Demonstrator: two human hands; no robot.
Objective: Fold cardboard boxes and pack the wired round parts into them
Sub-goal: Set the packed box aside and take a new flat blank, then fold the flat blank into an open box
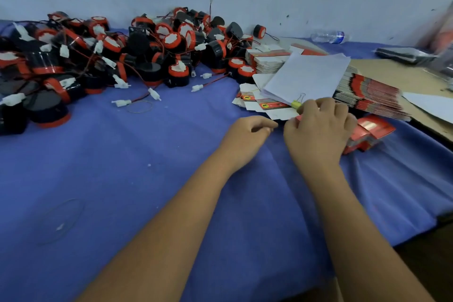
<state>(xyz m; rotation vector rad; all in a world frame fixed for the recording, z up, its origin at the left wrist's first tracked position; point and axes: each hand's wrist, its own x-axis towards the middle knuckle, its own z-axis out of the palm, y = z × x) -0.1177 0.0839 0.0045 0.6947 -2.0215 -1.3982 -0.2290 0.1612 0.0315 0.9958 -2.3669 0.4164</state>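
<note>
Both bare forearms are reaching up from the bottom of the frame across a desk (pixel 122 167) draped in blue cloth. The left hand (pixel 247 136) is hovering at centre frame with its fingers loosely curled and its grip holding nothing, thumb and forefinger tips pointing right toward the other hand. The right hand (pixel 318 127) is sitting just beside it, its curled fingers lying over flat red and white box blanks (pixel 267 105) at centre right; whether its grip is actually pinching a blank is hidden beneath the hand, so I cannot tell.

A red folded box (pixel 370 133) is lying on the cloth just right of the right hand. A fanned stack of flat box blanks (pixel 367 94) is spreading toward the right edge, above that box. A sheaf of white paper (pixel 308 76) with a yellow binder clip (pixel 297 103) is resting on top of the blanks.

The wired round parts (pixel 110 56), black with red bands and white connectors, are lying heaped across the upper left and upper centre against the wall. A plastic bottle (pixel 328 37) is lying on its side at upper right. A rubber band (pixel 139 106) is lying on the cloth below the heap.
</note>
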